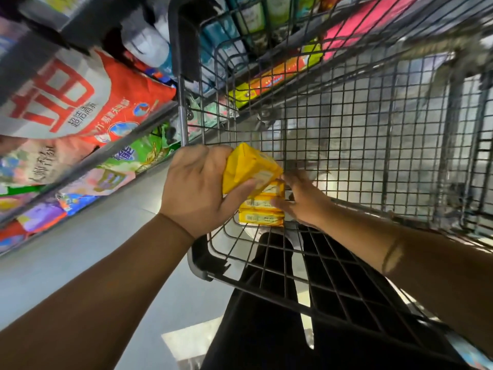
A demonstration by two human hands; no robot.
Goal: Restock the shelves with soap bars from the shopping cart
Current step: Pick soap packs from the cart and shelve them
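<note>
My left hand [197, 188] grips a yellow wrapped soap bar [248, 168] above the near end of the wire shopping cart [373, 124]. Just below it a stack of yellow soap bars [262, 209] sits in the cart's near corner. My right hand [301, 198] reaches in from the right, fingers curled round the side of that stack. The shelves [88, 166] run along the left, tilted in view and blurred.
Shelves on the left hold large red, green and pink detergent bags [88, 102]. Yellow and orange packs [269, 81] show on a shelf behind the cart's far wall. Grey floor [93, 263] lies between shelves and cart. My dark-trousered legs are under the cart's near rim [266, 287].
</note>
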